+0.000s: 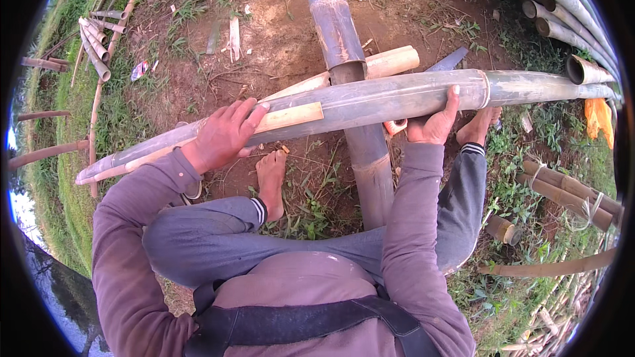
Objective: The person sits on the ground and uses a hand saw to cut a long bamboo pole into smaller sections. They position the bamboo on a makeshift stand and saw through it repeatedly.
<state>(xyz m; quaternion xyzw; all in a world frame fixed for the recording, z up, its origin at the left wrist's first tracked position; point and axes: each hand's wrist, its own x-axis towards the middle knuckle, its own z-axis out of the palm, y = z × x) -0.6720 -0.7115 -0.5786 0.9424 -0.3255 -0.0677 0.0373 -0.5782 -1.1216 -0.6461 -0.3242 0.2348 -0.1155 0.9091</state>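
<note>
A long grey-green bamboo pole (390, 98) lies crosswise in front of me. Along its left part runs a pale split bamboo strip (291, 117), whose squared end stops near the pole's middle. From above, my left hand (228, 131) is closed over the strip and the pole together. My right hand (433, 122) cups the pole from the near side, close to a node ring; its other fingers are hidden behind the pole. Under the long pole, a thicker bamboo log (370, 172) runs away from me between my bare feet.
Beyond the pole are another pale bamboo piece (393, 61) and a bluish flat blade (450, 59). Bamboo poles (562, 0) are stacked at the far right, above an orange plastic bag (598, 119). A tied bamboo bundle (572, 195) lies at right; cut bamboo tubes (92, 39) rest far left.
</note>
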